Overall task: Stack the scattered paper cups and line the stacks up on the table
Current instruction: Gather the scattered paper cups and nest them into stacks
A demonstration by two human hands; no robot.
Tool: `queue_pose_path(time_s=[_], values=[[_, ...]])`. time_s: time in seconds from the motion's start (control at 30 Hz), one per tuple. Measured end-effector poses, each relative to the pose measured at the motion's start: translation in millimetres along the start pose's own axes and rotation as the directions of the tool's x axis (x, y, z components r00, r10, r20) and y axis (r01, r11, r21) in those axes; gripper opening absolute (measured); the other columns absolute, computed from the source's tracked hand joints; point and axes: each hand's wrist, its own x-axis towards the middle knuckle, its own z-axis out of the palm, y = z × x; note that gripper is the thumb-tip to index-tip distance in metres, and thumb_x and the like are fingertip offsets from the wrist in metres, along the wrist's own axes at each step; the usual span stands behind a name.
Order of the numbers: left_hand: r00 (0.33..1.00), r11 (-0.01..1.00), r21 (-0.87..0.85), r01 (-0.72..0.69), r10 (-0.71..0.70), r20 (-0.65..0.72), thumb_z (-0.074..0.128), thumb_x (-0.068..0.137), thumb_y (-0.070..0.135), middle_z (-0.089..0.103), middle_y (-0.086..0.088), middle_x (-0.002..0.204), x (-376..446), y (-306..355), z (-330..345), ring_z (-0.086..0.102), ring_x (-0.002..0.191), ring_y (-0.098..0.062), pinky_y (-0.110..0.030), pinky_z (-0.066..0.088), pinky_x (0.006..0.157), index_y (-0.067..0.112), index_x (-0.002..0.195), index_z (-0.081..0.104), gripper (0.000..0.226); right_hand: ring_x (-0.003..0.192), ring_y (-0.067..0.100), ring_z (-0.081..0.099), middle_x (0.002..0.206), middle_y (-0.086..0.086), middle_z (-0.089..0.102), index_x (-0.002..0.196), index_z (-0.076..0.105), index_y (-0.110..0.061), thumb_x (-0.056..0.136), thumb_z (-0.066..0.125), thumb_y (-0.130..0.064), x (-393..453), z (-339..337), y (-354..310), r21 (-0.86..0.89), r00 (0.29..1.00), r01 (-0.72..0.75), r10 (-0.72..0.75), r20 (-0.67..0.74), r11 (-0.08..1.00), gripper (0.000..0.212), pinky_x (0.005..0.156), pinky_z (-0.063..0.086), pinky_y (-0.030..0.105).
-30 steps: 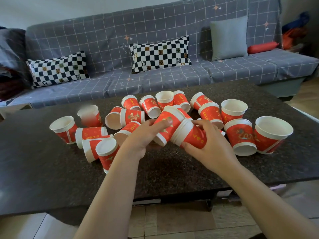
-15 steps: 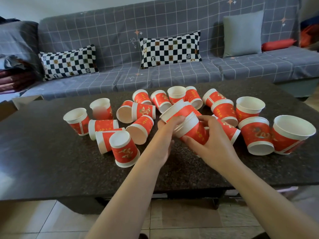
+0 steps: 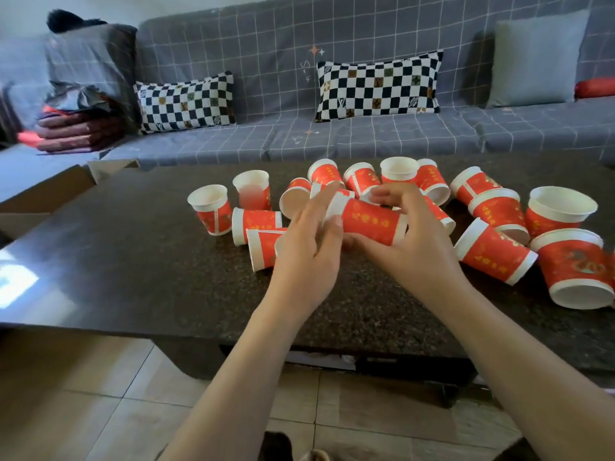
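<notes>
The person holds a short nested stack of red paper cups [image 3: 369,222] on its side above the dark speckled desk [image 3: 139,261], in the middle of the scatter. The right hand [image 3: 409,251] cradles the stack from below and behind, its grip clamped on the red body with the thumb over the top. The left hand [image 3: 309,257] sits at the stack's white rim end, fingers [image 3: 319,207] spread against the rim; whether its grip closes on the rim or only presses it cannot be told.

Places below are relative to the held stack. Left of it, 2 cups stand upright: an upright cup [image 3: 211,207] farthest left and a blurred cup [image 3: 253,189] beside that. Nearer the stack, 2 cups lie on their sides, partly behind the left hand. Behind it, a cluster of tipped cups [image 3: 362,178] lies with 1 upright among them. Right of it, a fallen cup [image 3: 492,251] lies close, and farther right an inverted cup [image 3: 575,271] rests rim down, with an open upright cup [image 3: 559,207] behind. A grey checked sofa [image 3: 266,78] with 2 chequered cushions runs beyond the desk.
</notes>
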Motion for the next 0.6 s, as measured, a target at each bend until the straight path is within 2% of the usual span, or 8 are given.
queue_pose_path(time_s=[0.07,0.13,0.23,0.3,0.37,0.43,0.47,0.6], values=[[0.989,0.983,-0.148,0.111,-0.124,-0.08,0.036,0.101,0.023,0.05,0.023,0.116,-0.5,0.2,-11.6,0.049,0.098,0.017,0.007,0.039,0.074,0.028,0.137,0.043,0.037,0.1,-0.013,0.047,0.104,-0.028,0.044,0.114,0.038,-0.036,0.065,0.078,-0.044,6.8,14.9,-12.1,0.089,0.998,0.024,-0.018,-0.062,0.996,0.064,0.085,0.043,0.01],[0.957,0.951,-0.231,0.207,-0.246,-0.156,0.033,0.102,0.025,0.05,0.025,0.109,-2.2,0.4,-18.6,0.049,0.096,0.014,0.003,0.04,0.077,0.037,0.125,0.047,0.03,0.107,-0.001,0.049,0.112,-0.02,0.046,0.122,0.038,-0.032,0.065,0.079,-0.043,11.2,30.7,-20.2,0.159,0.992,0.037,-0.017,-0.126,0.987,0.071,0.092,0.045,0.019],[0.889,0.935,-0.155,0.317,-0.351,-0.294,0.036,0.097,0.026,0.046,0.007,0.128,-3.1,-11.7,-25.7,0.045,0.12,-0.008,-0.029,0.034,0.107,0.024,0.121,0.058,0.033,0.107,0.001,0.049,0.117,-0.012,0.051,0.124,0.043,-0.023,0.067,0.08,-0.04,15.7,55.1,-28.0,0.132,0.989,0.094,-0.077,-0.127,0.987,0.07,0.091,0.042,0.012],[0.85,0.9,-0.039,0.434,-0.423,-0.313,0.035,0.086,0.028,0.046,-0.005,0.134,-2.0,-21.7,-29.7,0.042,0.127,-0.024,-0.046,0.031,0.112,0.011,0.11,0.064,0.041,0.111,0.003,0.048,0.122,-0.008,0.055,0.125,0.047,-0.02,0.069,0.078,-0.04,19.4,71.4,-26.0,0.036,0.991,0.122,-0.12,-0.065,0.992,0.067,0.094,0.038,0.013],[0.836,0.844,0.087,0.53,-0.503,-0.219,0.032,0.08,0.023,0.055,-0.009,0.123,-2.5,-26.9,-33.1,0.048,0.12,-0.031,-0.047,0.039,0.103,0.008,0.106,0.063,0.043,0.117,0.01,0.049,0.128,-0.004,0.056,0.128,0.048,-0.023,0.072,0.074,-0.044,21.4,86.4,-17.3,-0.075,0.993,0.111,-0.108,0.047,0.991,0.065,0.097,0.035,0.019],[0.827,0.818,0.119,0.562,-0.554,-0.099,0.036,0.083,0.014,0.061,-0.005,0.096,-4.5,-30.9,-35.8,0.057,0.098,-0.027,-0.035,0.047,0.079,0.008,0.098,0.059,0.028,0.119,0.015,0.05,0.13,-0.002,0.055,0.131,0.044,-0.028,0.077,0.069,-0.045,19.0,95.8,-6.3,-0.152,0.987,0.078,-0.055,0.153,0.985,0.061,0.098,0.037,0.025],[0.827,0.818,0.128,0.561,-0.56,-0.047,0.038,0.084,0.009,0.06,-0.002,0.087,-4.7,-32.6,-36.6,0.057,0.089,-0.025,-0.031,0.044,0.067,0.009,0.097,0.057,0.023,0.12,0.017,0.05,0.131,-0.001,0.054,0.132,0.041,-0.03,0.08,0.066,-0.044,16.9,97.3,-1.5,-0.18,0.982,0.065,-0.031,0.185,0.981,0.06,0.097,0.039,0.03],[0.812,0.8,0.251,0.544,-0.578,0.081,0.041,0.085,0.005,0.051,0.006,0.08,-3.3,-36.4,-38.1,0.05,0.075,-0.011,-0.023,0.037,0.058,0.018,0.098,0.05,0.021,0.125,0.018,0.047,0.142,-0.001,0.042,0.141,0.019,-0.037,0.082,0.066,-0.034,9.2,93.2,11.2,-0.155,0.945,0.007,0.044,0.323,0.988,0.075,0.098,0.041,0.034]])
